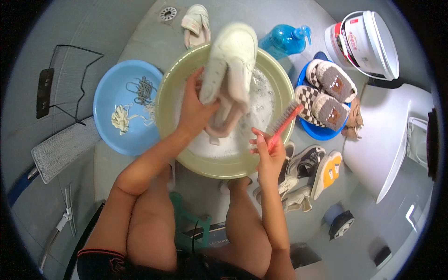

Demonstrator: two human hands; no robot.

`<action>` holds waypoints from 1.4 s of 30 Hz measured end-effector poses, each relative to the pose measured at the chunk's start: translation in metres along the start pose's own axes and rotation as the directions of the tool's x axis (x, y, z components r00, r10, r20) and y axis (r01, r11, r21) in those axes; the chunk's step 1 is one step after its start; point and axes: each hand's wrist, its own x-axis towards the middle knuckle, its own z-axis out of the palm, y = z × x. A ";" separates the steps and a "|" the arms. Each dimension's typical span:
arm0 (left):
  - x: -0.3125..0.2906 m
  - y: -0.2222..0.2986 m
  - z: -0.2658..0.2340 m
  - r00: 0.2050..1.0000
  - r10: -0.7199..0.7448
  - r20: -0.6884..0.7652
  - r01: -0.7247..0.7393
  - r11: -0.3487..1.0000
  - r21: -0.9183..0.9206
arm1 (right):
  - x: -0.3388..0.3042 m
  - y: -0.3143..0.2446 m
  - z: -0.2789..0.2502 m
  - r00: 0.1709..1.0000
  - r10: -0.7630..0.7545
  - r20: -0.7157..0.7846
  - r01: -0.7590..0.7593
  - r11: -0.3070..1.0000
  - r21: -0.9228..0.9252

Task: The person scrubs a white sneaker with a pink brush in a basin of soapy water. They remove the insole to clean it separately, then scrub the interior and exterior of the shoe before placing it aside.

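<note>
Left hand [198,105] is holding white shoe [232,53] above green basin [219,171], toe pointing away. Right hand [269,156] is holding pink brush [283,125] at basin's right rim.

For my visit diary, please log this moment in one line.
left hand: holds white shoe over green basin | right hand: holds red brush | green basin: sudsy water | light-blue basin: laces

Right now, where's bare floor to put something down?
Try the floor bordered by the drain and blue basin, or between the lone shoe and bottle. It's crowded right of the green basin: slippers in a bowl, bucket, more shoes. The held shoe in the left hand and brush in the right hand crowd the space above that basin.
</note>
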 end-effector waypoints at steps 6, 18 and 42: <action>-0.035 -0.051 0.016 0.977 -0.092 0.190 0.081 0.994 0.067 | 0.007 0.029 -0.013 1.000 -0.001 -0.015 0.000 0.997 -0.079; -0.038 -0.028 0.012 0.989 0.019 0.144 -0.045 0.984 0.175 | 0.036 0.041 0.006 0.999 -0.049 0.014 0.050 0.995 -0.091; -0.045 -0.057 -0.001 0.918 -0.324 0.229 0.286 0.941 0.182 | 0.073 0.079 -0.003 0.992 0.088 -0.086 -0.106 0.966 -0.237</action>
